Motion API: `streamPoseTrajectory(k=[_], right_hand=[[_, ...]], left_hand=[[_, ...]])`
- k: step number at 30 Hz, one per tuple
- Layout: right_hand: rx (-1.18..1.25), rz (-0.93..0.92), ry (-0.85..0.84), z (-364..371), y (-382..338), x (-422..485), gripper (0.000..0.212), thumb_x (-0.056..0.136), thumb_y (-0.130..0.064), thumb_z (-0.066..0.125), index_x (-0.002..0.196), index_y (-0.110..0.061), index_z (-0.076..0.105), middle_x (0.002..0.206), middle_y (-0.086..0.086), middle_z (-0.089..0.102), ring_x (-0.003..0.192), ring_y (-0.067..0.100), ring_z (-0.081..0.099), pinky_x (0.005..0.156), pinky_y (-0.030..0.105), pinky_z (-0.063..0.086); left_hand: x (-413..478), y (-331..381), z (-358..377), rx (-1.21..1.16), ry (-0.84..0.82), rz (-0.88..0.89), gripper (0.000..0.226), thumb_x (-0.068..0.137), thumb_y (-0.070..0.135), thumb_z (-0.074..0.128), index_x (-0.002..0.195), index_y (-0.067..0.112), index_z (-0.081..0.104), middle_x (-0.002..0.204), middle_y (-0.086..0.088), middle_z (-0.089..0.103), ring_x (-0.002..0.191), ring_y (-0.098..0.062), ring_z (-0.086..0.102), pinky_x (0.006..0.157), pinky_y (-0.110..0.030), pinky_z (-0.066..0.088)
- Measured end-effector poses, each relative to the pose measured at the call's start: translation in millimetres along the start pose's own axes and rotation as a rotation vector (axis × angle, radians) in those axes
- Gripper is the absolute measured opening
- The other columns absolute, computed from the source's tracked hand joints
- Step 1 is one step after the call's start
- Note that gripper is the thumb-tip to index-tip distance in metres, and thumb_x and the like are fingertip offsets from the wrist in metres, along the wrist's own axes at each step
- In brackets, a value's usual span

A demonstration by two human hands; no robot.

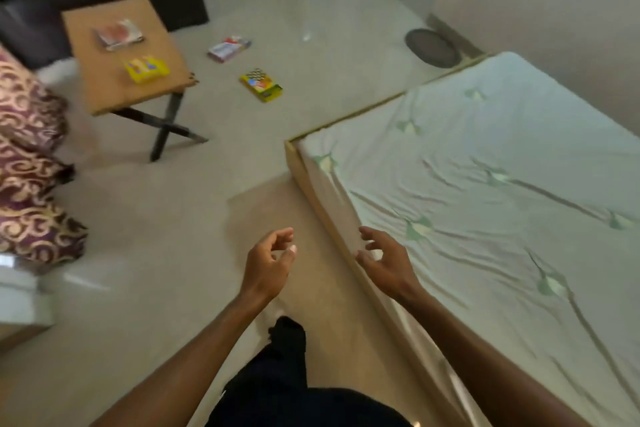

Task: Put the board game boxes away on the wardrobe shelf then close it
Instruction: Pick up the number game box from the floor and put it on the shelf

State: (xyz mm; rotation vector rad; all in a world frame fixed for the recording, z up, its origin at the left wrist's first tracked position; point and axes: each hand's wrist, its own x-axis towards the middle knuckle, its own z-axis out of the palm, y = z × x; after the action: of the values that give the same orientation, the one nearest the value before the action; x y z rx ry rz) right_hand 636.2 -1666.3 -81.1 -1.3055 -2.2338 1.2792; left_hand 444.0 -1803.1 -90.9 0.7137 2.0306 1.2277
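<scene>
On the floor ahead, two game boxes are lying: checkered yellow box [261,84] & red-white box [229,49]. Two more, flat yellow box [147,69] & reddish box [118,34], are sitting on the wooden table [100,90]. Nothing's being carried yet; wardrobe isn't showing. Left hand [268,263] & right hand [384,262] are hovering loosely curled, holding nothing, near the bed [502,135]. Whole job's looking undone.

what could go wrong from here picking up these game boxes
1. Boxes are scattered: the red and white box and the checkered box on the floor, the yellow box and a pale box on the small table. One could be missed.
2. The table stands on thin crossed legs; a bump might knock the yellow box off.
3. The bed frame corner juts into the path; a shin could catch it.
</scene>
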Motion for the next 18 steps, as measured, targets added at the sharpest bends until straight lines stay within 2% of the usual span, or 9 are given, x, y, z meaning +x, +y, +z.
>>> streamPoseTrajectory(k=[3,5,8,12,16,18], right_hand=[[0.007,-0.024,-0.047,28,-55,91,0.051,0.084,-0.026,0.07,0.132,-0.02,0.055,0.125,-0.004,0.062,0.1,0.009,0.061,0.087,0.029,0.052],[-0.001,-0.067,-0.058,44,-84,142,0.051,0.082,-0.029,0.07,0.13,-0.02,0.057,0.121,-0.002,0.064,0.099,0.01,0.063,0.088,0.035,0.054],[0.006,-0.101,-0.113,69,-124,215,0.052,0.08,-0.036,0.067,0.129,-0.022,0.056,0.118,-0.006,0.064,0.1,0.009,0.063,0.089,0.04,0.055],[0.014,-0.155,-0.174,104,-173,330,0.052,0.08,-0.042,0.065,0.131,-0.033,0.053,0.119,-0.016,0.061,0.101,-0.001,0.06,0.09,0.03,0.053],[0.072,-0.169,-0.226,132,-205,436,0.05,0.084,-0.032,0.068,0.132,-0.029,0.053,0.122,-0.01,0.06,0.102,0.001,0.059,0.085,0.022,0.05],[0.095,-0.187,-0.235,143,-227,499,0.049,0.085,-0.029,0.069,0.132,-0.027,0.054,0.121,-0.009,0.06,0.102,0.004,0.059,0.086,0.025,0.052]], left_hand=[[77,6,-52,-0.026,0.104,-0.029,0.029,0.088,0.015,0.063,0.116,0.023,0.065,0.108,0.013,0.067,0.1,-0.003,0.062,0.091,-0.031,0.053],[121,13,-80,-0.043,0.164,-0.024,0.026,0.087,0.012,0.065,0.11,0.025,0.066,0.105,0.013,0.068,0.096,-0.003,0.064,0.089,-0.031,0.053],[182,22,-119,-0.072,0.248,-0.036,0.025,0.086,0.012,0.065,0.107,0.026,0.066,0.103,0.01,0.07,0.09,0.0,0.064,0.085,-0.024,0.052],[282,33,-166,-0.088,0.309,-0.06,0.028,0.086,0.012,0.064,0.112,0.023,0.066,0.104,0.01,0.07,0.089,0.005,0.062,0.08,-0.012,0.047],[383,40,-194,-0.069,0.337,-0.061,0.027,0.086,0.012,0.064,0.112,0.022,0.065,0.105,0.011,0.069,0.091,0.001,0.063,0.084,-0.019,0.05],[443,49,-209,-0.06,0.346,-0.063,0.028,0.087,0.012,0.063,0.113,0.021,0.065,0.106,0.011,0.068,0.095,-0.002,0.063,0.086,-0.022,0.051]])
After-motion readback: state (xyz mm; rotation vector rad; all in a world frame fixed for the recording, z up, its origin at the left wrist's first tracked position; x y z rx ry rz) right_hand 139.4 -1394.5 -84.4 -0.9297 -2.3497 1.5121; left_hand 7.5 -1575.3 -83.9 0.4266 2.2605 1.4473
